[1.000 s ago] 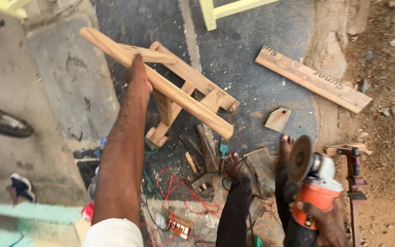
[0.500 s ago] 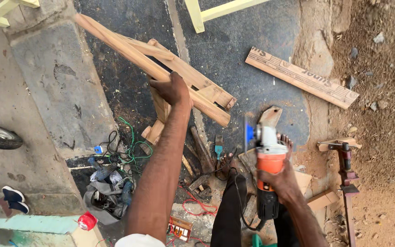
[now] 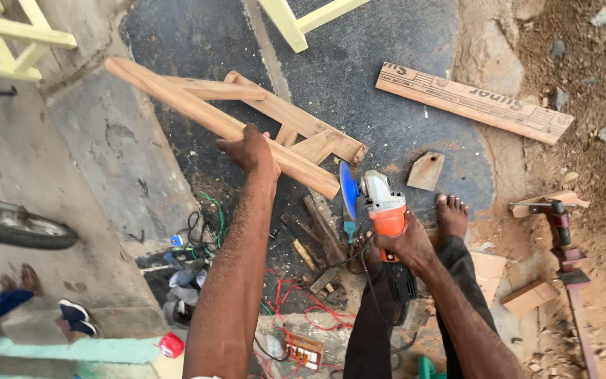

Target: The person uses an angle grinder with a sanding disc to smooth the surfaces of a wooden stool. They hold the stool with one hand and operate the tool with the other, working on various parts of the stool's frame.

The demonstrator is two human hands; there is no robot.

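A wooden frame [image 3: 198, 112] made of joined bare slats lies tilted on the dark ground. My left hand [image 3: 250, 149] grips its long front rail near the middle. My right hand [image 3: 402, 245] holds an orange angle grinder [image 3: 380, 203] by its body. The grinder's blue disc [image 3: 348, 189] faces left, just beside the lower end of the long rail, close to touching it. My bare foot [image 3: 452, 216] stands right of the grinder.
A loose plank [image 3: 473, 102] and a small wood offcut [image 3: 426, 170] lie to the right. Tangled wires and a switch box [image 3: 303, 349] lie near my legs. A bar clamp [image 3: 562, 231] rests at right. Yellow frames [image 3: 8, 35] stand at top left. Another person's feet [image 3: 22, 281] show at left.
My right hand has carried the grinder up and left, bringing its disc beside the end of the rail. My left hand keeps hold of the wooden frame, which sits lower in view.
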